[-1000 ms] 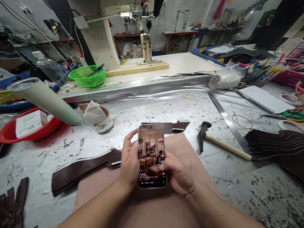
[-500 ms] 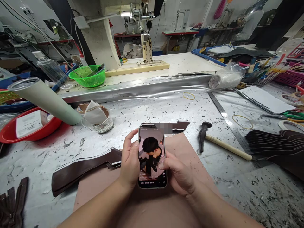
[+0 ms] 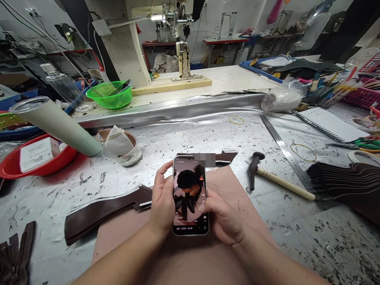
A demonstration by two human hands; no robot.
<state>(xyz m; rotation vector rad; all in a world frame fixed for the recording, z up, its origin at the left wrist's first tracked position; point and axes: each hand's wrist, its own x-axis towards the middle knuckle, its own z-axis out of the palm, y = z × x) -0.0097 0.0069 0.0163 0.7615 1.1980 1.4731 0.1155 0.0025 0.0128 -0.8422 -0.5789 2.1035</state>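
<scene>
A smartphone (image 3: 190, 198) with a lit screen playing a video is held upright between both my hands. My left hand (image 3: 162, 200) is closed round its left edge, thumb along the side. On the other side my right hand (image 3: 224, 217) grips the lower right edge, its thumb over the screen. Beneath them lies a pinkish-brown sheet (image 3: 237, 190). Dark brown leather pieces (image 3: 103, 215) rest on its left edge, and another dark leather piece (image 3: 227, 157) lies behind the phone. To the right is a hammer (image 3: 282, 183) with a pale wooden handle.
A steel ruler (image 3: 282, 144) and stacked dark leather pieces (image 3: 341, 190) lie at right, near a spiral notebook (image 3: 329, 122). At left stand a tilted pale tumbler (image 3: 62, 126), a red basin (image 3: 67, 160) and a cord spool (image 3: 129, 156). A sewing machine (image 3: 184, 59) stands behind.
The picture on the phone's screen has changed slightly. Both my hands and the phone stay in place. In the far right background, a person has shifted a little.
</scene>
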